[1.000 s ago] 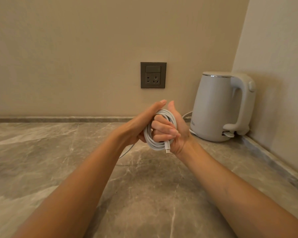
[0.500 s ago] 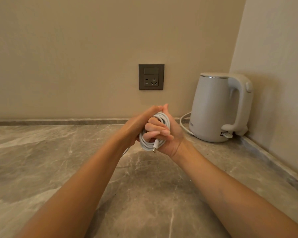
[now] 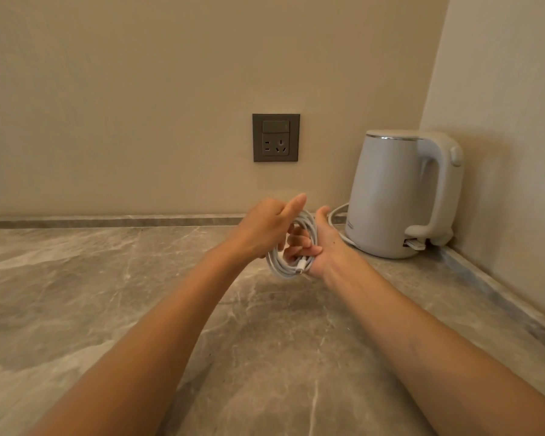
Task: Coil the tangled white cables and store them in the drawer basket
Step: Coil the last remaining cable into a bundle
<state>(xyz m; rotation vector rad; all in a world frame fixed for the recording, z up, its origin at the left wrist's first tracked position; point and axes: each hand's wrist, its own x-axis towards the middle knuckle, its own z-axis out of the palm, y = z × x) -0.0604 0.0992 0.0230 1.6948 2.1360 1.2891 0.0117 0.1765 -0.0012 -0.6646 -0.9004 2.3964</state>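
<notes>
the coiled white cable (image 3: pixel 279 268) loops around the right hand's (image 3: pixel 326 247) curled fingers (image 3: pixel 298 251) (plug end pinched under them), above the marble counter (image 3: pixel 139 294). the left hand (image 3: pixel 261 229) grips its other side. a kettle (image 3: pixel 394 196) stands just right of the fingers, a wall socket (image 3: pixel 276 137) above them.

I count two hands, my left hand (image 3: pixel 265 234) and my right hand (image 3: pixel 326 248), one coil of white cable (image 3: pixel 280 269) between them, one wall socket (image 3: pixel 276 137) at twelve o'clock from the coil, one white kettle (image 3: pixel 390 196) at two o'clock with one cord (image 3: pixel 337 210) of its own, and one stone counter (image 3: pixel 76 294) under everything.
</notes>
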